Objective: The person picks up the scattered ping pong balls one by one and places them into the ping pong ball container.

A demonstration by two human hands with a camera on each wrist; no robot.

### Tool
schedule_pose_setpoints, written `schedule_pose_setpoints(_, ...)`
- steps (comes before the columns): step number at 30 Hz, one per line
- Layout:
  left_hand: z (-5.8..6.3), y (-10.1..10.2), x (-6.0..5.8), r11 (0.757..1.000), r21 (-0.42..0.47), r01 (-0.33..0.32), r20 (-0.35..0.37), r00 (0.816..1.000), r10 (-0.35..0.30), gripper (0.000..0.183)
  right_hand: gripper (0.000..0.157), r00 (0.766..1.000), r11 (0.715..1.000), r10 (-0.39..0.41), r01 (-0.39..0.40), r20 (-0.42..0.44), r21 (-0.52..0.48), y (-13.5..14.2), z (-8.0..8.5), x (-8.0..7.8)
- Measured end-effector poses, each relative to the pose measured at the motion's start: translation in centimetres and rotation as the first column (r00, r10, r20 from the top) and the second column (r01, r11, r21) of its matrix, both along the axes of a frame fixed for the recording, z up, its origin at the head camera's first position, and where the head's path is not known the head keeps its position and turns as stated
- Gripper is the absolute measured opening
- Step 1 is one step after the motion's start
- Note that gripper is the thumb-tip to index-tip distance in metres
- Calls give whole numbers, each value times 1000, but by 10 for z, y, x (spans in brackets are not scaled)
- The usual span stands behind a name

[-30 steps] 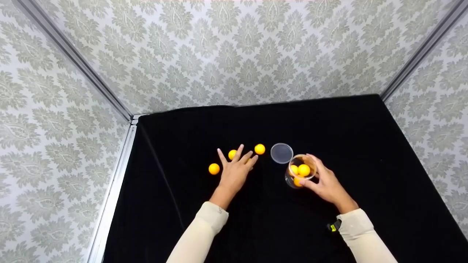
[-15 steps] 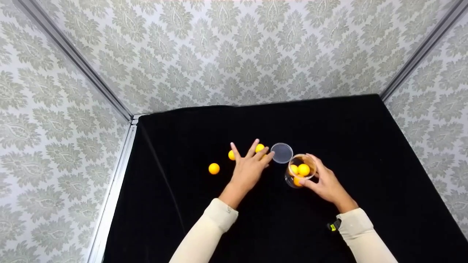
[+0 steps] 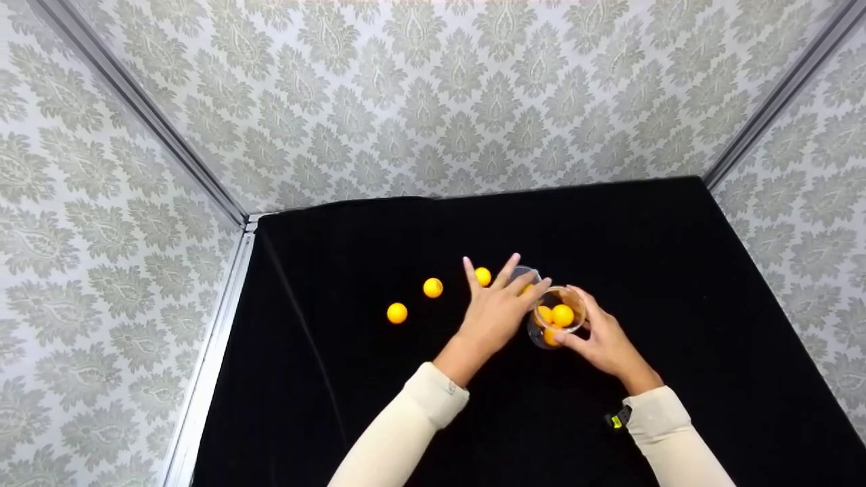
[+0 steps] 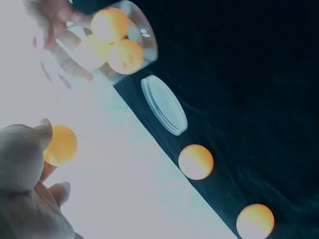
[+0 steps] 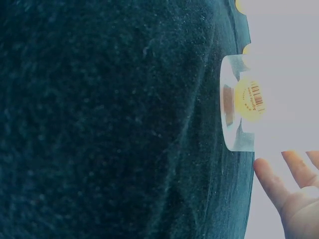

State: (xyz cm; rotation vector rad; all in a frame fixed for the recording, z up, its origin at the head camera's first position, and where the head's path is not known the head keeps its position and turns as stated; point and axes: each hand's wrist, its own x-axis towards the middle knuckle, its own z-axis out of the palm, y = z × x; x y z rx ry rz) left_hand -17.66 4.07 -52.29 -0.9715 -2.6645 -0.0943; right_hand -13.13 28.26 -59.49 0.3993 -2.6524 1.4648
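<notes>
The left hand (image 3: 497, 312) pinches a ball (image 4: 61, 145) between thumb and fingers, off the worktop (image 3: 643, 230) and over the lid (image 4: 164, 105), just beside the jar (image 4: 150, 35); its other fingers are spread. The right hand (image 3: 605, 341) grasps the jar round its side, the thumb near the rim. The jar is clear, its mouth faces up, and three balls (image 3: 562, 315) show inside. In the right wrist view a printed barcode shows there, but whether it is on a ball or on the jar I cannot tell.

The lid lies flat next to the jar, partly covered by the left hand in the head view. Left of it three loose balls (image 3: 433, 287) lie in a slanting row, well apart from one another, the nearest close to the lid. All the balls are orange. Black cloth covers the worktop. Patterned walls (image 3: 460, 101) stand behind it, and both sleeves (image 3: 399, 433) are cream.
</notes>
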Motion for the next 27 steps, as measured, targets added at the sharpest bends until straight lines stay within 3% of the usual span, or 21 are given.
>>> schedule_pose_setpoints(9, 0, 23, 11, 999, 15, 52, 34, 998, -52, 51, 88, 1000, 1000, -2, 2, -17, 17, 1, 0, 0)
schedule_pose_setpoints(19, -5, 30, 13, 998, -10, 70, 74, 995, -69, 61, 88, 1000, 1000, -17, 17, -16, 20, -3, 0, 2)
schedule_pose_setpoints(27, -7, 31, 13, 998, -6, 59, 97, 994, -59, 62, 84, 1000, 1000, -5, 5, -28, 10, -13, 28, 11)
